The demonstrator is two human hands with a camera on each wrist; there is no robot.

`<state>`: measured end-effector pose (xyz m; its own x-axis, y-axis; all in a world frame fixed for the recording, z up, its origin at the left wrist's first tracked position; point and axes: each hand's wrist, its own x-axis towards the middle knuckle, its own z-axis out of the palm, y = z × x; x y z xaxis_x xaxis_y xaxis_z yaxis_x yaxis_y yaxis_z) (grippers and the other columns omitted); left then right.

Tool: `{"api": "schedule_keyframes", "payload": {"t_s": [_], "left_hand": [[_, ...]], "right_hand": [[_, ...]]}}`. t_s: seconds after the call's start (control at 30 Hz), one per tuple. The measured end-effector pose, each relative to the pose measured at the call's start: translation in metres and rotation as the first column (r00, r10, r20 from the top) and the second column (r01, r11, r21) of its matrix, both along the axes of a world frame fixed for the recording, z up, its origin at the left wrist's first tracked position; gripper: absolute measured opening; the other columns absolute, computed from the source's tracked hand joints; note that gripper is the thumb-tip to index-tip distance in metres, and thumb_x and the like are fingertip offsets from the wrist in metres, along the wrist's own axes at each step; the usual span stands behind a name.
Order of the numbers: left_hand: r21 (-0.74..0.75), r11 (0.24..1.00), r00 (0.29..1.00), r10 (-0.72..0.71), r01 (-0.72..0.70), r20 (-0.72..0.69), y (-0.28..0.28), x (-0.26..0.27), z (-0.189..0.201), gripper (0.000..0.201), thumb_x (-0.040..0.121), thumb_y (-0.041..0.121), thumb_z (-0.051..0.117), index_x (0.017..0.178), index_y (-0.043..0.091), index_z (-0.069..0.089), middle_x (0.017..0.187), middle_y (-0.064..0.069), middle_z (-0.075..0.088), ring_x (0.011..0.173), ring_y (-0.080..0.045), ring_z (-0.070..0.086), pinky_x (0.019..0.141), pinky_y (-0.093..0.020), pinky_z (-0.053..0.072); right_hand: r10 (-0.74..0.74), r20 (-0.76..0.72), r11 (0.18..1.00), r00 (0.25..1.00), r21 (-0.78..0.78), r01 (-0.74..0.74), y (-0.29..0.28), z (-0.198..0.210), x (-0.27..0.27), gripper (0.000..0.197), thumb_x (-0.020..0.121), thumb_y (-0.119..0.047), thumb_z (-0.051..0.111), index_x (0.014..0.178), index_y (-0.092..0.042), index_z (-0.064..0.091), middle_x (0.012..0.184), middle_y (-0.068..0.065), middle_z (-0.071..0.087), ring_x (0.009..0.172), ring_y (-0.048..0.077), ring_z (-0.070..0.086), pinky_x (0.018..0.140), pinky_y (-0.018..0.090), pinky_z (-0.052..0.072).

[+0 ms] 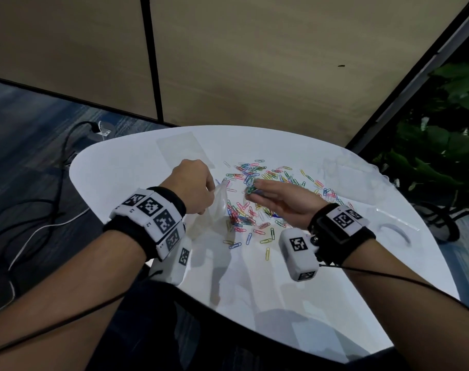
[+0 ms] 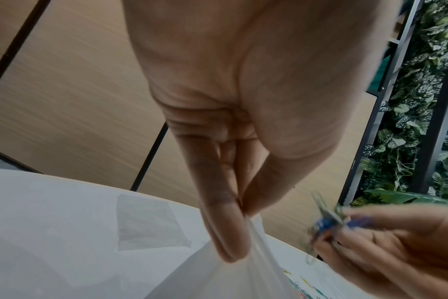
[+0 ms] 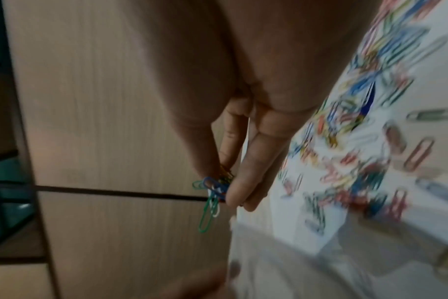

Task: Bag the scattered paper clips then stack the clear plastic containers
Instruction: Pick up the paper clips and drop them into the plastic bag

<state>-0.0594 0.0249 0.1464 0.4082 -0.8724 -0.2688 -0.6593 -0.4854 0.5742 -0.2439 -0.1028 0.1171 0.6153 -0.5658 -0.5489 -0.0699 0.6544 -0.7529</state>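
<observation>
Coloured paper clips lie scattered over the middle of the white table. My left hand pinches the top edge of a clear plastic bag, lifted off the table, between thumb and fingers. My right hand hovers just right of the bag's mouth, pinching a small bunch of clips in its fingertips; that bunch shows blurred in the left wrist view. Clear plastic containers stand at the table's far right, faint against the white top.
A second flat clear bag lies at the table's far side. A clear lid or container piece rests near the right edge. Cables trail on the floor to the left. Green plants stand at the right.
</observation>
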Motion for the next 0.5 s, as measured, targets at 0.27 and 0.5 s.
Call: {"api": "schedule_keyframes", "payload": {"t_s": [0.27, 0.5], "left_hand": [[-0.048, 0.998, 0.999, -0.031, 0.031, 0.007, -0.002, -0.007, -0.001, 0.021, 0.084, 0.005, 0.06, 0.084, 0.012, 0.08, 0.064, -0.005, 0.074, 0.067, -0.016, 0.075, 0.061, -0.021, 0.054], [-0.054, 0.998, 0.999, -0.029, 0.028, -0.033, 0.001, -0.004, -0.002, 0.024, 0.084, 0.003, 0.058, 0.081, 0.013, 0.079, 0.068, -0.007, 0.077, 0.065, -0.014, 0.076, 0.067, -0.026, 0.061]], "right_hand": [[0.128, -0.171, 0.943, 0.977, -0.285, -0.173, 0.048, -0.012, 0.044, 0.027, 0.081, 0.012, 0.066, 0.108, 0.01, 0.068, 0.108, 0.027, 0.069, 0.091, 0.029, 0.068, 0.083, 0.026, 0.059], [0.045, -0.546, 0.519, 0.836, -0.703, -0.487, 0.054, -0.016, 0.054, 0.021, 0.079, -0.008, 0.069, 0.095, -0.017, 0.079, 0.076, -0.002, 0.073, 0.06, -0.001, 0.064, 0.06, 0.016, 0.054]]}}
